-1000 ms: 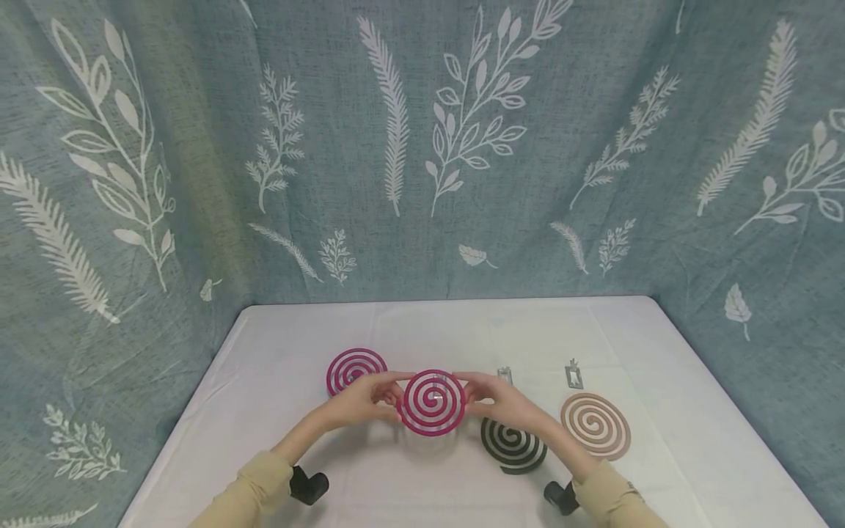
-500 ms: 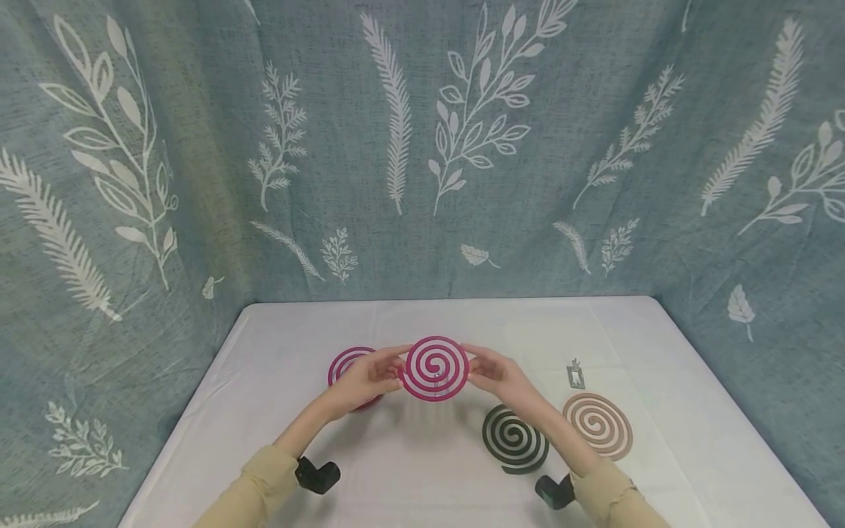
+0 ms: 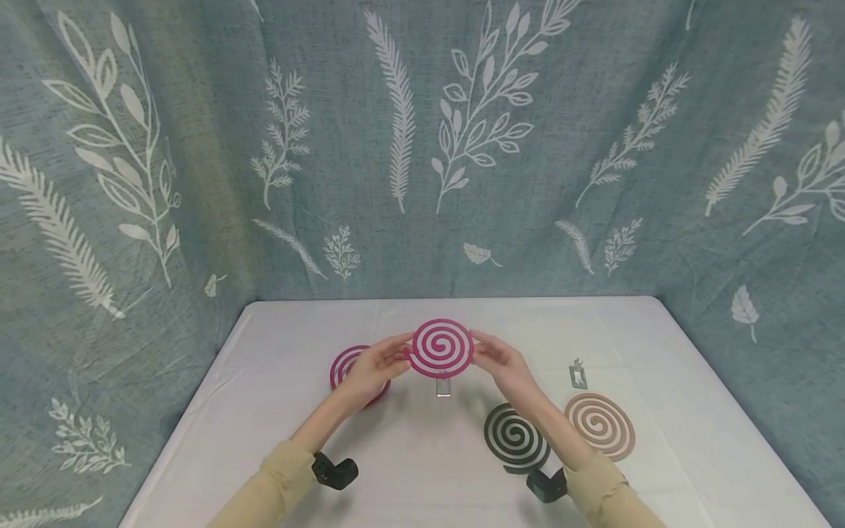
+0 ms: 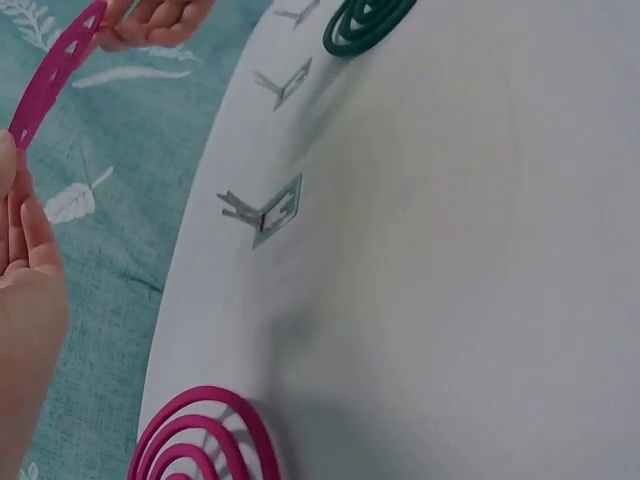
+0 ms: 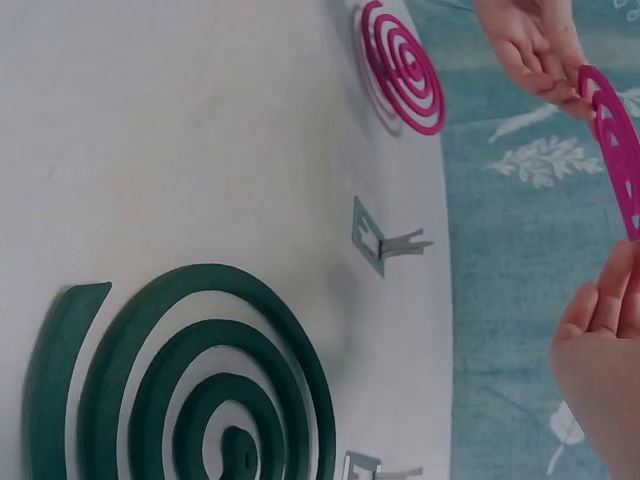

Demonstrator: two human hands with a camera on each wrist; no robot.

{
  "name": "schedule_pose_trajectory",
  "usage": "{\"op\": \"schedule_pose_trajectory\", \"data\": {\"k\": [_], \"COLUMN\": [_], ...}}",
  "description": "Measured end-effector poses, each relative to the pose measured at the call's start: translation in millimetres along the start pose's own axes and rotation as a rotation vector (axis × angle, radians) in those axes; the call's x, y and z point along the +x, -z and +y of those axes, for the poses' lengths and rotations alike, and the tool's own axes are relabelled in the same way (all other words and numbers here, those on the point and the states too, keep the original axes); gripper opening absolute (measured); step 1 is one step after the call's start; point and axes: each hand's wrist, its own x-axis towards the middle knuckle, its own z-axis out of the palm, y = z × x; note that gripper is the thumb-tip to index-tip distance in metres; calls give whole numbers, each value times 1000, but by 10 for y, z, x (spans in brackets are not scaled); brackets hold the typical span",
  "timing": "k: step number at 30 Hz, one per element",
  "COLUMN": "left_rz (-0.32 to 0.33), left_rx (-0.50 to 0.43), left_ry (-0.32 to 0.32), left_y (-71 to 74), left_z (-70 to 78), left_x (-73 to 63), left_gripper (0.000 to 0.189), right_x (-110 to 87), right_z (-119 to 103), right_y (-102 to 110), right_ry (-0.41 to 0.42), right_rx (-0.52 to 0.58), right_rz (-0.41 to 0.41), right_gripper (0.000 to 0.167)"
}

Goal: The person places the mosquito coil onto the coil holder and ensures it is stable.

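Note:
A magenta mosquito coil (image 3: 441, 347) is held up over the table, its spiral facing the head camera. My left hand (image 3: 375, 372) pinches its left edge, and my right hand (image 3: 511, 370) pinches the right edge. In the left wrist view the coil (image 4: 52, 80) is seen nearly edge-on between both hands. A small metal coil stand (image 3: 444, 387) lies on the cloth just below it in the head view, its prongs bent upward. A second magenta coil (image 3: 338, 364) is partly hidden behind my left hand; the right wrist view shows this coil (image 5: 408, 68) with its shadow offset.
A dark green coil (image 3: 516, 437) lies under my right forearm, with a brown coil (image 3: 598, 421) to its right. Another metal stand (image 3: 578, 377) sits behind the brown coil. In the left wrist view a further stand (image 4: 290, 85) shows. A patterned blue-green curtain (image 3: 409, 249) borders the white table (image 3: 528, 323).
Both hands have raised the magenta coil and carried it away from the body. The metal stand below it now shows clear of its lower edge.

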Motion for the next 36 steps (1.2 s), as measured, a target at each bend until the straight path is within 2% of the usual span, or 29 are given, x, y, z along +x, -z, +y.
{"op": "schedule_pose_trajectory", "data": {"k": [7, 12, 16, 24, 36], "left_rz": [55, 97, 123, 200, 277], "left_rx": [-102, -170, -211, -211, -178], "left_ry": [30, 71, 78, 71, 78], "left_y": [-90, -140, -176, -269, -335], "left_z": [-48, -92, -147, -217, -249], "left_x": [89, 131, 144, 141, 143], "left_gripper": [51, 47, 46, 43, 42], "right_x": [39, 70, 88, 97, 116], "right_z": [-8, 26, 83, 221, 307], "right_y": [5, 2, -2, -40, -77], "right_ry": [-21, -15, -22, -88, -107], "right_rx": [71, 83, 86, 61, 52], "right_rz": [10, 16, 20, 85, 132], "right_gripper": [46, 47, 48, 45, 46]}}
